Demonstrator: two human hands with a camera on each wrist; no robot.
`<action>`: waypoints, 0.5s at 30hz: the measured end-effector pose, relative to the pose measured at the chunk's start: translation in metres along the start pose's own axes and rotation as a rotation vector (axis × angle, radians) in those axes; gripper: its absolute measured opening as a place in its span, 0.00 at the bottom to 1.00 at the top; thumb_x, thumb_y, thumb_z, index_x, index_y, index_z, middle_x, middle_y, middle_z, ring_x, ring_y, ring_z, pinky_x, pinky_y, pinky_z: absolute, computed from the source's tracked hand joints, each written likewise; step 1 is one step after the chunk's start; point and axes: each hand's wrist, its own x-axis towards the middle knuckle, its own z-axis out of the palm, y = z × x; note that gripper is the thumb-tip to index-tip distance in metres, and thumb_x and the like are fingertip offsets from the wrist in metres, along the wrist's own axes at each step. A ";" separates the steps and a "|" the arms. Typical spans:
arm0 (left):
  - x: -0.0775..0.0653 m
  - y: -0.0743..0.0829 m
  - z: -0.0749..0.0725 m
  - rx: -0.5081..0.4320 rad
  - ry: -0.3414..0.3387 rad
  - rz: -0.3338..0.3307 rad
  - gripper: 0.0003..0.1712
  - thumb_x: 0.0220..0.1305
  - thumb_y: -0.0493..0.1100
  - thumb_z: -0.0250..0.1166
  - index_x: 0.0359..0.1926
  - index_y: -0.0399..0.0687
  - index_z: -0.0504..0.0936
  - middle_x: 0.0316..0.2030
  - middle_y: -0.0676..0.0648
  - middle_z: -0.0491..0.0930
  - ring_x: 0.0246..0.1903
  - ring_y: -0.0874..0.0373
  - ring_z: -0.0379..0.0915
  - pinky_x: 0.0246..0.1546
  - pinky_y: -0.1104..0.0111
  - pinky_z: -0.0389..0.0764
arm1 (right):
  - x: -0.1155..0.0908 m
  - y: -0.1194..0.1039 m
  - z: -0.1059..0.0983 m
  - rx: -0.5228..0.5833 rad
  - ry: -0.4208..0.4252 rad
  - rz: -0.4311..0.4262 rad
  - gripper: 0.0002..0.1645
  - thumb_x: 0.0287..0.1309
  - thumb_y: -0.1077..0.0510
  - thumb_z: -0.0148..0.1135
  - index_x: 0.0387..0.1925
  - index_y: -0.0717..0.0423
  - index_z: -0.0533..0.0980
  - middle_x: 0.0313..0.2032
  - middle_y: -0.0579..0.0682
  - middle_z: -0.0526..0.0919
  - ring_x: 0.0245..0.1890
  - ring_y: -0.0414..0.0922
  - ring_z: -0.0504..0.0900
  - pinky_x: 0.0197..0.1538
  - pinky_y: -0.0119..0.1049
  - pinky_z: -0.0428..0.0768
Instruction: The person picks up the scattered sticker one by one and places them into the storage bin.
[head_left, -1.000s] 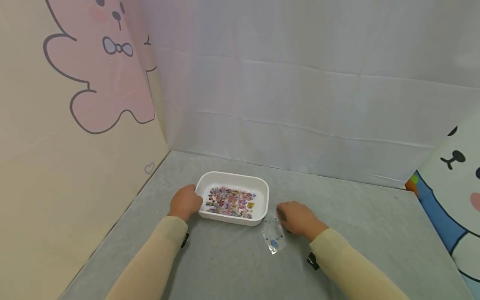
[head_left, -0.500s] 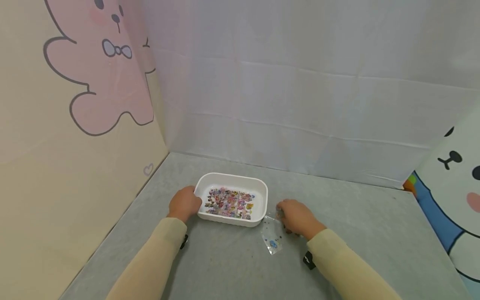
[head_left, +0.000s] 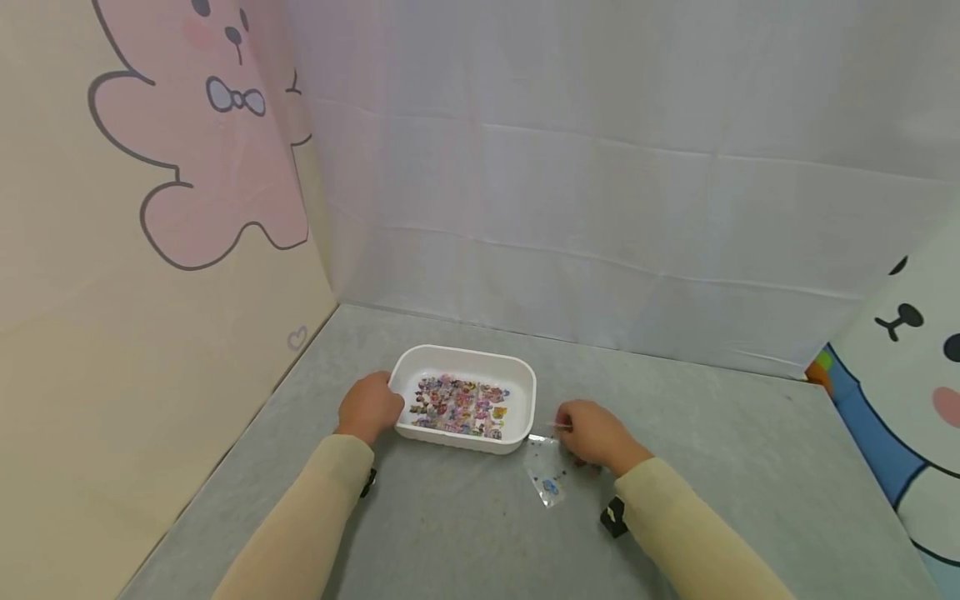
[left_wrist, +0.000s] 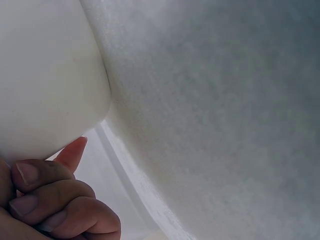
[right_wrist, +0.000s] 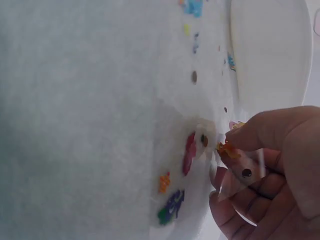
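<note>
A white plastic tray [head_left: 457,440] holds many small colourful printed cutouts [head_left: 459,407]. My left hand [head_left: 370,408] grips the tray's left edge; in the left wrist view several fingers [left_wrist: 80,215] are curled beside its white wall [left_wrist: 50,75]. Right of the tray, my right hand [head_left: 598,433] pinches a small piece of clear film [right_wrist: 237,177] between thumb and fingers. An orange figure and a dark dot show on that film. Under and beside the right hand lies a clear plastic bag or sheet [head_left: 546,475] with small blue prints.
The grey tabletop [head_left: 465,533] runs around the tray. More printed figures, such as a purple and green one [right_wrist: 171,207], lie on the table by the right hand. A white sheet [head_left: 600,208] hangs behind, and a cream wall panel [head_left: 187,350] borders the left.
A thin edge of film now shows at my right fingertips, and that hand has turned slightly. My left hand stays on the tray's edge; tray and clear plastic stay put.
</note>
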 end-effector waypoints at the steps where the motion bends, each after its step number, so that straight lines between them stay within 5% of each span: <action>1: 0.000 0.000 0.000 -0.001 -0.002 -0.003 0.27 0.65 0.38 0.58 0.64 0.32 0.77 0.54 0.34 0.82 0.46 0.42 0.78 0.50 0.46 0.78 | 0.000 0.001 0.000 0.030 0.004 0.003 0.03 0.66 0.61 0.66 0.37 0.55 0.78 0.31 0.48 0.78 0.21 0.42 0.80 0.27 0.39 0.79; 5: 0.000 0.001 0.000 0.000 -0.003 -0.006 0.28 0.65 0.38 0.58 0.65 0.32 0.77 0.54 0.35 0.82 0.47 0.43 0.78 0.50 0.46 0.78 | 0.000 0.006 -0.001 0.121 0.031 0.014 0.05 0.64 0.62 0.65 0.33 0.54 0.76 0.30 0.49 0.78 0.23 0.44 0.80 0.27 0.39 0.79; 15: -0.001 0.003 -0.002 -0.002 -0.008 -0.016 0.27 0.65 0.38 0.58 0.65 0.32 0.76 0.54 0.34 0.82 0.47 0.42 0.78 0.51 0.45 0.77 | 0.004 0.017 -0.012 0.093 0.091 -0.068 0.07 0.66 0.64 0.59 0.36 0.55 0.83 0.32 0.45 0.83 0.34 0.44 0.78 0.43 0.46 0.79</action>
